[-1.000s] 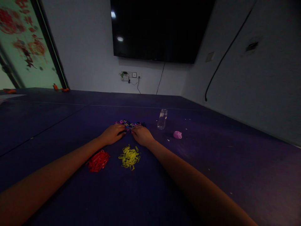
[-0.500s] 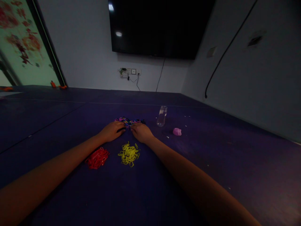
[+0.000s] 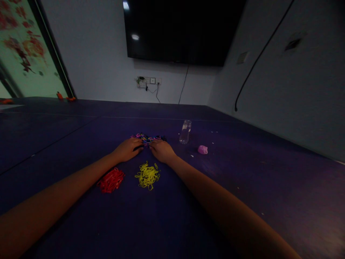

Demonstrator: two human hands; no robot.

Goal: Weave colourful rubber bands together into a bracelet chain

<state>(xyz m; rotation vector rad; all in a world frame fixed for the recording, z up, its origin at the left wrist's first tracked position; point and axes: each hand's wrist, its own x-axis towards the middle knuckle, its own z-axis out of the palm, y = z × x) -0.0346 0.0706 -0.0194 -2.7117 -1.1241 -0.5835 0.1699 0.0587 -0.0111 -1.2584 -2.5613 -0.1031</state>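
Note:
A pile of mixed pink, blue and black rubber bands (image 3: 147,139) lies on the dark blue mat, partly hidden behind my hands. From the left, my left hand (image 3: 129,149) touches the near edge of the pile, thumb apart from the fingers, open. My right hand (image 3: 161,150) rests at the pile's right part, also open, with its fingers over the bands. Nearer to me, between my forearms, are a heap of red rubber bands (image 3: 111,180) and a looser heap of yellow rubber bands (image 3: 147,175).
A clear bottle (image 3: 185,132) stands right of the mixed pile. Beside it lies a small pink object (image 3: 202,149), with white scraps scattered around. A large dark television (image 3: 183,32) hangs on the far wall, above sockets (image 3: 149,81) and cables. Small orange objects (image 3: 59,95) are at the far left.
The whole view has shifted very slightly. Both hands stay at the mixed pile, and the red and yellow heaps look the same.

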